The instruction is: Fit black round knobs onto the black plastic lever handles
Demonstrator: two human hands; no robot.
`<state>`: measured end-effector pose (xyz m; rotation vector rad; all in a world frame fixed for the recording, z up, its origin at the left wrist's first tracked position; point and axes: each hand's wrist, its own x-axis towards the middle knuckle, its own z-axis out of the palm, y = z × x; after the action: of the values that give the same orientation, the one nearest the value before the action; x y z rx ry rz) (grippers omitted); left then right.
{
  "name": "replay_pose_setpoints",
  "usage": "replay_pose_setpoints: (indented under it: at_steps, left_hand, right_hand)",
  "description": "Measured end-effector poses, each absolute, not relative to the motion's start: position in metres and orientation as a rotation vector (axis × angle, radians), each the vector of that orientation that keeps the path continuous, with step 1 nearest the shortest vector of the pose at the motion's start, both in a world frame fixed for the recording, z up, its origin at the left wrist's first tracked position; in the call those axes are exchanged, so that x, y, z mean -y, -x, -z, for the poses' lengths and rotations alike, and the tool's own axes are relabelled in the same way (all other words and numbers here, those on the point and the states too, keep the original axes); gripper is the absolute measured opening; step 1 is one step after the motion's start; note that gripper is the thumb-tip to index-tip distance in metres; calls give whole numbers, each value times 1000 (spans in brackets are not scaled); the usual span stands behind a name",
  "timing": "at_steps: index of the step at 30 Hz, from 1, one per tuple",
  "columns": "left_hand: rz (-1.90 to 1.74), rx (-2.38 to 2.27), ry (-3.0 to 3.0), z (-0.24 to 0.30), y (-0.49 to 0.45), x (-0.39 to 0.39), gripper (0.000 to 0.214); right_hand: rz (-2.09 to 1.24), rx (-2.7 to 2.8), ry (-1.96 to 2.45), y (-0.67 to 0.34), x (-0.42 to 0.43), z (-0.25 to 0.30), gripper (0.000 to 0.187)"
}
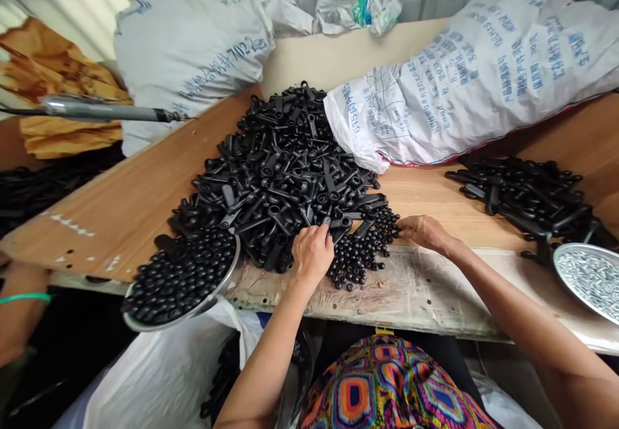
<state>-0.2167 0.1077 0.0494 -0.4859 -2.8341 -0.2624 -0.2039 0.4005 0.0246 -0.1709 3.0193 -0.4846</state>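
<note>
A big heap of black plastic handle parts lies on the wooden table. My left hand reaches into the heap's near edge, fingers curled and pinched on one black handle part. My right hand rests at the right edge of a small scatter of black round caps, fingers bent down onto them; whether it holds one is hidden. A metal bowl full of the same black caps hangs over the table's front edge at the left of my left hand.
A white woven sack lies open at the back right, another sack at the back left. A second pile of black parts and a metal dish of silvery screws sit at the right. Another person's forearm shows far left.
</note>
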Motion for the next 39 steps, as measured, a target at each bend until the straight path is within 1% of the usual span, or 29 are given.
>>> replay_pose_setpoints:
  at_steps: [4, 7, 11, 14, 16, 17, 20, 22, 23, 25, 27, 28, 30, 32, 34, 36, 39]
  left_hand:
    - [18, 2976, 332, -49, 228, -113, 25]
    - [-40, 3046, 279, -49, 233, -119, 26]
    - [-12, 3079, 293, -52, 240, -125, 24]
    - [155, 3030, 252, -54, 246, -121, 20]
    - [473, 2922, 166, -57, 248, -114, 16]
    - [721, 2841, 120, -60, 247, -111, 15]
    - [1649, 2487, -9, -68, 238, -101, 19]
    - [2139, 2204, -100, -75, 228, -98, 23]
    - [2303, 2088, -140, -78, 223, -98, 24]
    - [2499, 1898, -190, -83, 214, -100, 24]
    - [2592, 1746, -174, -87, 207, -104, 22]
    - [2618, 1689, -141, -87, 204, -106, 20]
    - [2676, 1656, -47, -86, 198, -113, 17]
    - [2747, 1723, 47, -83, 194, -121, 18]
    - [2812, 1817, 118, -79, 190, -131, 21]
    - [2875, 1869, 162, -73, 185, -140, 22]
    - [3017, 1857, 143, -65, 178, -153, 24]
  right_hand:
    - [484, -2988, 127, 208, -399, -27, 15]
    - [511, -2987, 109, 206, -398, -27, 15]
    - [552, -2987, 64, 199, -395, -28, 14]
    - [579, -2991, 44, 194, -394, -28, 14]
    - [593, -2995, 74, 194, -395, -25, 15]
    - [591, -3001, 100, 194, -396, -22, 16]
    - [528, -3039, 203, 198, -401, -11, 17]
    - [487, -3067, 274, 201, -404, -4, 16]
    - [487, -3076, 299, 203, -405, -1, 16]
    - [541, -3098, 261, 203, -405, 1, 18]
    - [715, -3105, 162, 198, -403, -3, 21]
    - [860, -3092, 125, 193, -400, -7, 23]
    - [1257, -2991, 96, 180, -389, -18, 27]
    - [1675, -2804, 76, 164, -374, -32, 32]
    - [1981, -2622, 25, 148, -358, -46, 34]
    - [2148, -2509, -8, 134, -345, -57, 32]
    - [2243, -2446, -39, 120, -336, -65, 29]
